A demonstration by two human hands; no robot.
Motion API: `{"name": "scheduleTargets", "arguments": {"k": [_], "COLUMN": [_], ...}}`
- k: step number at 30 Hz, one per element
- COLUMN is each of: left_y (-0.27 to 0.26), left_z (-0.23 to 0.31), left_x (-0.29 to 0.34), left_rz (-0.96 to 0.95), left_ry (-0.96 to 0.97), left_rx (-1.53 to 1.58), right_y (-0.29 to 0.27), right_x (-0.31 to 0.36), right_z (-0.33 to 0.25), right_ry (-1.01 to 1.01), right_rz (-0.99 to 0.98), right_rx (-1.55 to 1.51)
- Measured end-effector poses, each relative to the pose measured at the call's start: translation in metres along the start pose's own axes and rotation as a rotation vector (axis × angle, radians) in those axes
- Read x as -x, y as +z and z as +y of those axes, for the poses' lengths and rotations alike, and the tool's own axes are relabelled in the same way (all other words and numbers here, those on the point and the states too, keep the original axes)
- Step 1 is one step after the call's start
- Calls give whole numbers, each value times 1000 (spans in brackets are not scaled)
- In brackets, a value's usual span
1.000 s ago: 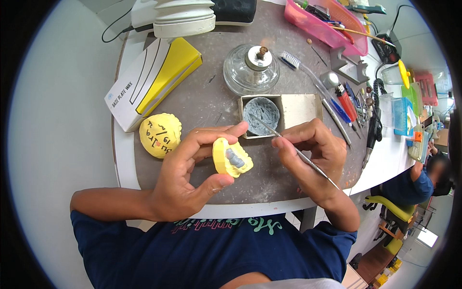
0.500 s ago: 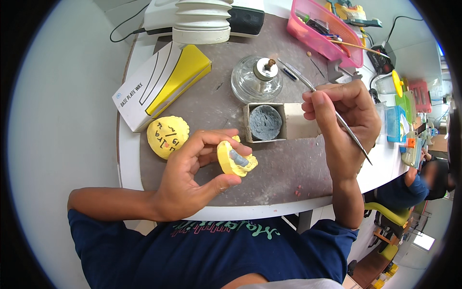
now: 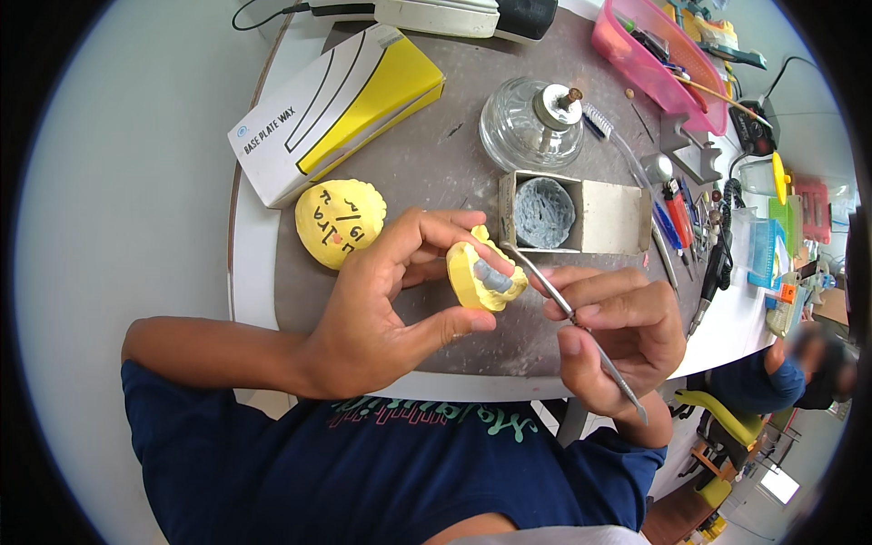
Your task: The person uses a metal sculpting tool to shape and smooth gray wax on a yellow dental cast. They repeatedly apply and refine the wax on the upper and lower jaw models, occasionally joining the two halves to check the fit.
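My left hand (image 3: 368, 295) is closed around the side of a small yellow dental cast (image 3: 463, 280), thumb below and fingers above. A patch of grey wax (image 3: 493, 277) lies over the cast's teeth, one fingertip close by it. Between the fingers and thumb of my right hand (image 3: 631, 327) is a slim metal wax carver (image 3: 551, 292), slanted with its upper tip beside the cast's far edge; whether it touches cannot be told. Just beyond stands an open cardboard box (image 3: 613, 218) with a round grey wax block (image 3: 545, 213).
A glass spirit lamp (image 3: 513, 136) stands behind the box. At left are another yellow cast (image 3: 338, 218), lying base up, and a white-and-yellow carton (image 3: 313, 118). Hand tools and a red lighter (image 3: 678, 204) lie right, below a pink basket (image 3: 627, 50). Another person (image 3: 758, 377) sits far right.
My right hand has come down and left, bringing the carver's upper tip from near the lamp to beside the cast. The view has shifted, showing more tools at right.
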State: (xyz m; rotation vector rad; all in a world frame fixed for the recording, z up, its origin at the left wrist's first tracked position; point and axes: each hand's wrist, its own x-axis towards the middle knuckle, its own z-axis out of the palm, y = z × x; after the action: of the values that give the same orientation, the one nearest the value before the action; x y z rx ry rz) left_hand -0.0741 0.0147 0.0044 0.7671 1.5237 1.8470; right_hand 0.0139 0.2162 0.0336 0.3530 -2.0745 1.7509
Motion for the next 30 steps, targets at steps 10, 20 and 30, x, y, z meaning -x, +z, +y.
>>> {"name": "scheduleTargets", "arguments": {"k": [10,20,30], "left_y": [-1,-1,-2], "left_z": [-2,-3,-3], "left_x": [-3,-2,-3], "left_rz": [-20,-22,-34], "left_ry": [51,45,51], "left_rx": [-63,-67,-65], "right_y": [3,2,2], "right_x": [0,0,2], "right_z": [3,3,4], "right_ry": [32,29,27], "right_rz": [-15,-39,-20], "right_rx": [5,26,9]}}
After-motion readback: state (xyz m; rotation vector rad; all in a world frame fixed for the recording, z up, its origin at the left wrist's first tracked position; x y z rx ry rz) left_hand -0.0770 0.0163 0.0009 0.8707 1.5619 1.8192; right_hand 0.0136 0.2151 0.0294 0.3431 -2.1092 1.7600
